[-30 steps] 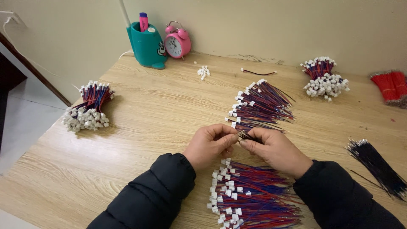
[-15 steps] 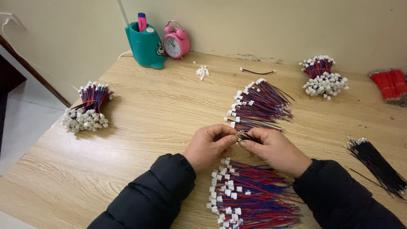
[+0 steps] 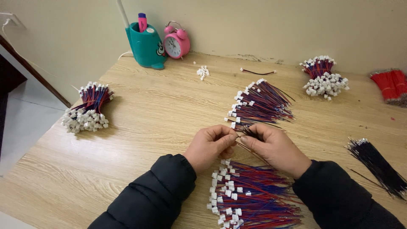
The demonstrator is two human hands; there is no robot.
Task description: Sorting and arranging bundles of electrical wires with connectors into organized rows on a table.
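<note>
Wires: nearest the body lay a loose pile of red-and-blue leads [image 3: 254, 199] with small white connectors, just beneath both wrists. Left hand [image 3: 210, 146] and right hand [image 3: 275, 148] met above it at the middle of the wooden table [image 3: 148, 123], fingertips pressed together in a pinch on a single thin lead [image 3: 243, 135]; whether a connector sat between them could not be told.

Risks, as judged: the lead was thin and could slip out of the pinch and drop into the pile below, where it would be lost among look-alikes. A dark sleeve [image 3: 148, 199] dragging over that pile could scatter it.

Just beyond the hands, a second fanned bundle [image 3: 258, 104] crowded the working spot. Farther out: black wires [image 3: 377, 163] at right, tied bundle [image 3: 87, 108] at left, another bundle [image 3: 322, 78] far right, red wires [image 3: 390, 85] at the edge. Along the wall stood a teal pen holder [image 3: 146, 44] and pink alarm clock [image 3: 176, 42], well apart.
</note>
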